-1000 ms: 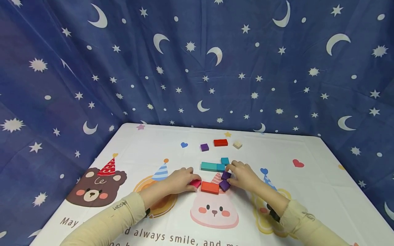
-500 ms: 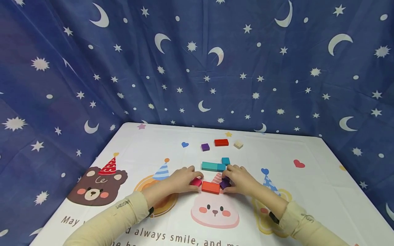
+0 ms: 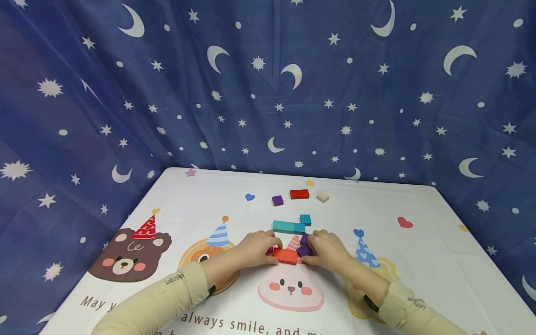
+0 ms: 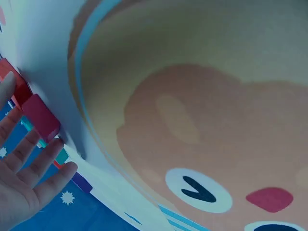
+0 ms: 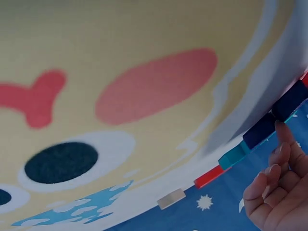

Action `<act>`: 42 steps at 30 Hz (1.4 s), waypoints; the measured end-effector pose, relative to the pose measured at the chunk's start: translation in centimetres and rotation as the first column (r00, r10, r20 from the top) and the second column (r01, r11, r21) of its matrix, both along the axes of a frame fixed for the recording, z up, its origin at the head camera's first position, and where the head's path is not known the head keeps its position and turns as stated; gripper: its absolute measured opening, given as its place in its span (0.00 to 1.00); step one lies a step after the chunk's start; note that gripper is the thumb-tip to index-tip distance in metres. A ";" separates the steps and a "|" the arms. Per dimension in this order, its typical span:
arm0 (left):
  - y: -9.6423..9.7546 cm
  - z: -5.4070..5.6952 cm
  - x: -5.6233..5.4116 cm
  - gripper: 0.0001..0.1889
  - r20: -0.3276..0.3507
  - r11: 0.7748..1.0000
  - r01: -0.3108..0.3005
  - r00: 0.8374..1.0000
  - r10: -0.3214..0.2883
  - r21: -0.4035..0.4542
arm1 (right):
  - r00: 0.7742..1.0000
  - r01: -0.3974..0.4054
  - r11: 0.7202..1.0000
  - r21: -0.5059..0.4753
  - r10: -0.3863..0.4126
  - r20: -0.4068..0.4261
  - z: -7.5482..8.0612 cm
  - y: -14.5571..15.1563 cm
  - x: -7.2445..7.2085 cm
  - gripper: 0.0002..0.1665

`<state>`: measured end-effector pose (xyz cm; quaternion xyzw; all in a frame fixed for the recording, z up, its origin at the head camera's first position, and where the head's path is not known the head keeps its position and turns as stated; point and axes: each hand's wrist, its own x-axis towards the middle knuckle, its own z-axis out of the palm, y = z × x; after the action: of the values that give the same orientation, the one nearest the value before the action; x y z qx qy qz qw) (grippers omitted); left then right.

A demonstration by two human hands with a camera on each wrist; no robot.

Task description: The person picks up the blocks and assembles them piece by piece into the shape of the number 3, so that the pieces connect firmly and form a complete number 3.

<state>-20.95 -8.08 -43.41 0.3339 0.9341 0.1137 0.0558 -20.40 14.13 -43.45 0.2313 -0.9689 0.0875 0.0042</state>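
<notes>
My left hand [image 3: 256, 250] curls its thumb and fingers round a pink block [image 4: 41, 118], mostly covered in the head view. That block stands end to end with an orange block [image 3: 285, 256], which the left thumb overlaps in the left wrist view. From the other side, my right hand [image 3: 331, 250] has its thumb and index finger about two purple blocks, a nearer one [image 3: 303, 251] and a farther one [image 3: 304, 239]. In the right wrist view its index fingertip touches near their joint, with the other fingers bent. The nearer purple block is right beside the orange block's right end.
Behind the hands lie a long teal block [image 3: 283, 227], a blue block [image 3: 299, 228] against it and a small teal block [image 3: 305, 220]. Farther back are a purple block [image 3: 278, 200], a red block [image 3: 299, 194] and a cream block [image 3: 322, 197]. A starry blue curtain [image 3: 318, 121] hangs behind.
My left hand has moved right, bringing the pink block up to the orange one. My right hand's thumb and index finger have come in about the purple blocks, which have shifted slightly left.
</notes>
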 end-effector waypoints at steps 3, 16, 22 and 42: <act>-0.2 -0.1 -0.1 0.18 0.007 1.000 -0.006 1.000 0.006 0.013 | 1.000 -0.005 1.000 0.000 0.005 -0.013 0.0 -0.2 0.1 0.21; -0.7 0.1 -0.1 0.18 0.030 1.000 -0.009 1.000 0.009 0.010 | 1.000 -0.005 1.000 -0.018 0.005 -0.007 0.1 -0.3 0.2 0.18; -0.6 0.2 -0.2 0.17 0.036 1.000 -0.015 0.999 0.015 0.010 | 1.000 -0.006 1.000 -0.021 0.005 -0.020 0.1 -0.3 0.3 0.18; -0.3 0.1 -0.2 0.17 0.049 1.000 -0.026 0.998 0.026 0.000 | 1.000 0.022 0.999 -0.034 -0.022 0.002 0.0 -0.1 0.2 0.19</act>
<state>-21.18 -8.40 -43.29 0.3186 0.9367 0.1231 0.0771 -20.17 13.98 -43.48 0.2204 -0.9698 0.1042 0.0084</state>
